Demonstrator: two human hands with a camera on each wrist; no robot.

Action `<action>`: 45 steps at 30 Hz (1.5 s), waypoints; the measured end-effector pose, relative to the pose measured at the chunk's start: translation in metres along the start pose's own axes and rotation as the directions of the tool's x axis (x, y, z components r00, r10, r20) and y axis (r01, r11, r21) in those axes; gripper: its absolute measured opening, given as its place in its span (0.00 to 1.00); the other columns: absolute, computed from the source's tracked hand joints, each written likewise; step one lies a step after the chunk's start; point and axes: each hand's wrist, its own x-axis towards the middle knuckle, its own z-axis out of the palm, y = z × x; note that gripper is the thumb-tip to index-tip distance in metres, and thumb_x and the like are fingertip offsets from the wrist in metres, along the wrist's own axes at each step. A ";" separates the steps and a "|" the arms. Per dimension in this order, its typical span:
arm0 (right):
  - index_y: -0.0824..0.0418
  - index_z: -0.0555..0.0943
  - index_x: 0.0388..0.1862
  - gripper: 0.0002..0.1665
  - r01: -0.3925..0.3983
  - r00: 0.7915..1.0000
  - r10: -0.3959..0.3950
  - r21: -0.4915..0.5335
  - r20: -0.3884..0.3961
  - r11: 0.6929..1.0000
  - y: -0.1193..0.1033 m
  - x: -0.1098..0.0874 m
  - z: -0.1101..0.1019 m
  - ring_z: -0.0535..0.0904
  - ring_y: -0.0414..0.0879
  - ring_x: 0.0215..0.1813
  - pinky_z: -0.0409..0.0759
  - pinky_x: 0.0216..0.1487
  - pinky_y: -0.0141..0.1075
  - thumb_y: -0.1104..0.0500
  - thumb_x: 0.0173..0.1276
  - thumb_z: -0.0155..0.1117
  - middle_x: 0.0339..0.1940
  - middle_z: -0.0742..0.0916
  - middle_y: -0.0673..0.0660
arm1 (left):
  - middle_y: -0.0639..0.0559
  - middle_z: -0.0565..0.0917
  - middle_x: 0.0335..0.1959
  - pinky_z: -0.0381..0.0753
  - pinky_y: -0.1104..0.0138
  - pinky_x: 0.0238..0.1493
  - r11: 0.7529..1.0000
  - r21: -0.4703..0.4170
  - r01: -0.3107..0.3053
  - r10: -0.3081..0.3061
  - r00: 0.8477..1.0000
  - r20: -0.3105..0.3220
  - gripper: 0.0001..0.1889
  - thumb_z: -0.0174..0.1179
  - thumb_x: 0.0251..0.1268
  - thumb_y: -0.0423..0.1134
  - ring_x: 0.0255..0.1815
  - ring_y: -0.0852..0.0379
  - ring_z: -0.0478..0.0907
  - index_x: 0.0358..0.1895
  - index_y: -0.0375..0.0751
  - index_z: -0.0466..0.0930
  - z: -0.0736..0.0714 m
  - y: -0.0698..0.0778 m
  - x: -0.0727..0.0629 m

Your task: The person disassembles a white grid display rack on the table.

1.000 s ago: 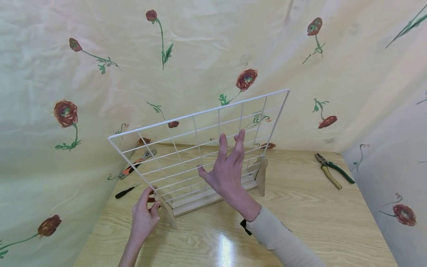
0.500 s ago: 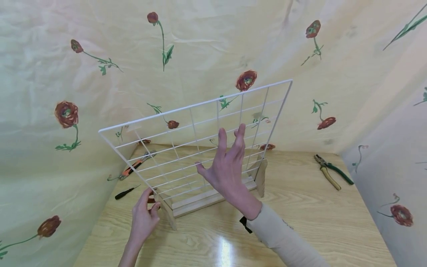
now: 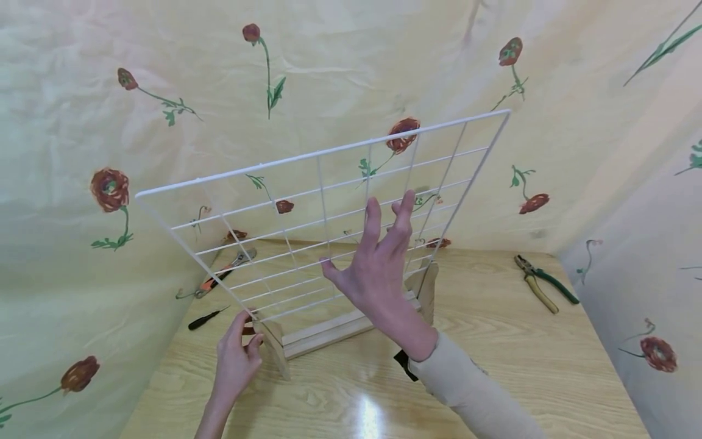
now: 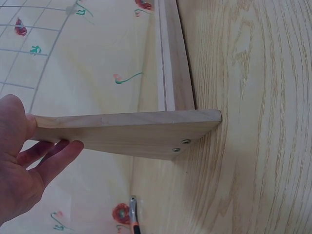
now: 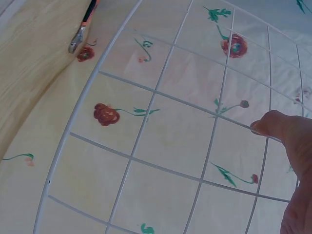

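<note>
My left hand (image 3: 236, 360) grips the upper end of a light wooden side panel (image 4: 126, 129), which has two screw heads (image 4: 185, 142) near its lower end. This panel, wooden rails (image 3: 329, 333) and a second side panel (image 3: 429, 292) form a stand on the table. Over the rails a white wire grid (image 3: 290, 159) leans at a slant, its lower left corner at my left fingers. My right hand (image 3: 381, 277) holds the grid near its middle, fingers spread and tips bent at the wires. In the right wrist view the thumb (image 5: 273, 124) presses on a wire.
Pliers (image 3: 524, 264) with one green and one tan handle lie at the table's right. On the left are an adjustable wrench (image 3: 211, 281) with an orange and black handle and a black screwdriver (image 3: 204, 320). Floral sheeting (image 3: 329, 61) stands behind and at both sides.
The grid has risen off the rails, its top edge coming up and closer to me. My right hand has moved slightly up with it. The left hand and stand stay put.
</note>
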 end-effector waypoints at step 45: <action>0.52 0.44 0.79 0.85 -0.194 0.978 0.201 -0.117 0.054 0.974 0.064 -0.050 -0.073 0.60 0.69 0.67 0.75 0.50 0.64 0.54 0.26 0.90 0.78 0.41 0.70 | 0.29 0.79 0.46 0.87 0.51 0.36 0.997 -0.026 -0.076 0.076 0.997 0.026 0.31 0.60 0.46 0.06 0.46 0.29 0.80 0.58 0.22 0.68 0.004 -0.005 -0.002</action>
